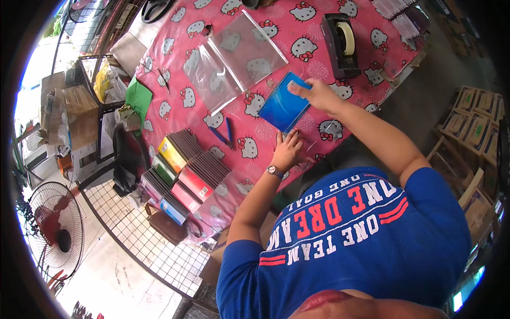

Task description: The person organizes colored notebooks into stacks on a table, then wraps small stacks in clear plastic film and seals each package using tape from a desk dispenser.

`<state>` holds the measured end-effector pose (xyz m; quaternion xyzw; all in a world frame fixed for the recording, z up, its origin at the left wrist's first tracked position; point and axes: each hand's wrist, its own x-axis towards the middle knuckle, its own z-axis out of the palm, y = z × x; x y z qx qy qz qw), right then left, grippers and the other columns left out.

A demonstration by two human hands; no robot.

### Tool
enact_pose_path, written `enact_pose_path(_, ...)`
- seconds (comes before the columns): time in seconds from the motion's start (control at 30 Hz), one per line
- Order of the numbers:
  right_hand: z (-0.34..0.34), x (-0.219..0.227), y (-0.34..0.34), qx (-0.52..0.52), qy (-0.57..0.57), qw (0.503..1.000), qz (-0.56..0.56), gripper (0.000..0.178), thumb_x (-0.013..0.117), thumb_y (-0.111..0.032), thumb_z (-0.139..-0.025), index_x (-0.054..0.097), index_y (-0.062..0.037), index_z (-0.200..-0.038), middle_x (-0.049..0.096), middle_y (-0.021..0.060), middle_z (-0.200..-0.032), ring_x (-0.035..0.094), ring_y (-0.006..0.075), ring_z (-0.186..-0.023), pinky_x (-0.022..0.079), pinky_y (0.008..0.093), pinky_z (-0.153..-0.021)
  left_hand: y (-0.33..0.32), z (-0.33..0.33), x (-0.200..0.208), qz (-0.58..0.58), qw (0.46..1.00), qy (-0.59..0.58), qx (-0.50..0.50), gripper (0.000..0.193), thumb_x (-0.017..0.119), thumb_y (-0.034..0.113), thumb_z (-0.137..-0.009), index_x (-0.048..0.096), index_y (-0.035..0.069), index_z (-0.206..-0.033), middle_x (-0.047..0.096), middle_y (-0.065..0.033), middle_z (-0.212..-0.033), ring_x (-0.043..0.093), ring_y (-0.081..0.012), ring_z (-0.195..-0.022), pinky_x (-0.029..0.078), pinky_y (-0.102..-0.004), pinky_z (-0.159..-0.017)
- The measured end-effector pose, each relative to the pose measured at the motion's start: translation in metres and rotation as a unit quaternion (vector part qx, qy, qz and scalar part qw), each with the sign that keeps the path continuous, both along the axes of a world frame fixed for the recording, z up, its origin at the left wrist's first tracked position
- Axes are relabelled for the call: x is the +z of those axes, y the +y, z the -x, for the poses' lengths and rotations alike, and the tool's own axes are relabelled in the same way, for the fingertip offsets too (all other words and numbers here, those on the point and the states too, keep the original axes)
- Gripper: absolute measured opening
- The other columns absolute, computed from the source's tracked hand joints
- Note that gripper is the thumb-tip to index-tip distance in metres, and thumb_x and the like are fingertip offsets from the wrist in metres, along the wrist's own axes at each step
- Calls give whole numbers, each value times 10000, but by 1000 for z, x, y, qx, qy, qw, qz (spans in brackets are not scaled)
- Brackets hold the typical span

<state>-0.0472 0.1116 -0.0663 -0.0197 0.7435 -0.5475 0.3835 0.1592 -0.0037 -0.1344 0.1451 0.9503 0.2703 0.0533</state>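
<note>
A blue spiral notebook [285, 108] lies at a slant over the pink tablecloth in front of me. My right hand [319, 97] pinches its far right corner, thumb on top of the cover. At the near edge, the bent fingers of my left hand [288, 151] grip the notebook's corner; the fingertips are partly hidden. Left of the notebook rests a small pair of blue-handled pliers [224, 133]. Beyond them a clear plastic cover [239, 61] is spread flat. Stacked spiral notebooks [183, 170] in several colours stand near the table's left edge.
A black tape dispenser [341, 47] sits at the far right of the table. Green card [138, 98] overlaps the left edge. A standing fan [56, 226], wire mesh [143, 239] and a brown bag [166, 224] are at the left. Cartons [470, 119] are piled on the right.
</note>
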Motion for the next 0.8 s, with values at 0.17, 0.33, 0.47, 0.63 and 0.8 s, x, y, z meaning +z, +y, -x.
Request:
enact_pose_path(0.17,-9,-61,-23,71,0,990,-124,895,620,-725,-684,618,113,-998,637,252,-979,633,285,-940,481,377,-805,11,-11,3,6,1000,27,-2,515,762,422,-644,567,74,-969,555,-91,-1136,475,-280,-1175,316,-522,-1029)
enact_pose_path(0.33,-9,-64,-28,93,7,981,-171,955,584,-757,-679,613,137,-1012,613,303,-1052,613,358,-1019,472,410,-863,32,-17,3,12,994,40,105,312,677,216,-711,566,66,-961,569,-113,-1058,504,-307,-1109,354,-485,-1018)
enact_pose_path(0.47,-15,-49,-39,86,76,963,-245,813,604,-696,-732,652,83,-960,652,230,-956,634,308,-933,477,395,-823,40,-20,7,61,991,30,111,262,650,168,-720,566,69,-948,571,-114,-1035,507,-315,-1094,368,-480,-1009)
enact_pose_path(0.63,-19,-31,-35,160,223,899,-341,745,566,-644,-784,666,72,-967,453,270,-1312,470,373,-1207,432,441,-950,33,-17,38,-120,952,-31,279,194,598,51,-751,562,49,-941,593,-128,-938,582,-309,-907,485,-395,-816)
enact_pose_path(0.8,-11,-10,-31,150,365,868,-301,679,610,-596,-776,611,-21,-1137,486,179,-1249,467,335,-1181,400,483,-942,9,-4,56,-178,911,34,370,124,569,12,-856,568,17,-980,635,-133,-982,641,-259,-884,527,-335,-741)
